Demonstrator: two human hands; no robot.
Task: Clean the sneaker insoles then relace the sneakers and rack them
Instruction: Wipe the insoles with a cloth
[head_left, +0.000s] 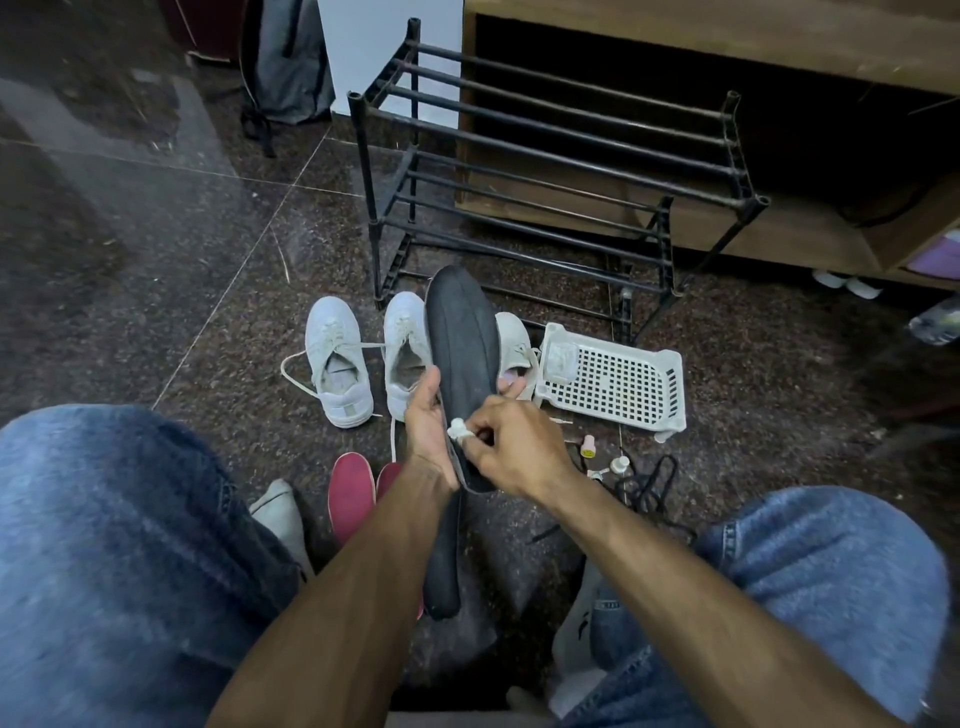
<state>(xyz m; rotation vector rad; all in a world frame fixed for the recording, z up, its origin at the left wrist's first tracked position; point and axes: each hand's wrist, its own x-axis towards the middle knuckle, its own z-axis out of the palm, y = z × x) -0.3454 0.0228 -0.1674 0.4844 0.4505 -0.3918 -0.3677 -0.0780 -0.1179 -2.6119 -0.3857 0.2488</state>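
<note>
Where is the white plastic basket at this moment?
In the head view the white plastic basket lies on the floor at the right of the white sneakers, just in front of the black shoe rack.

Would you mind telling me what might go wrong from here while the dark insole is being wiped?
1. The left hand grips the dark insole only at one edge, so pressure from the white wad in the right hand may bend it or let it slip.
2. Small bottles stand on the floor under the right forearm and could be knocked over.
3. A loose lace trails from the white sneaker and could catch.
</note>
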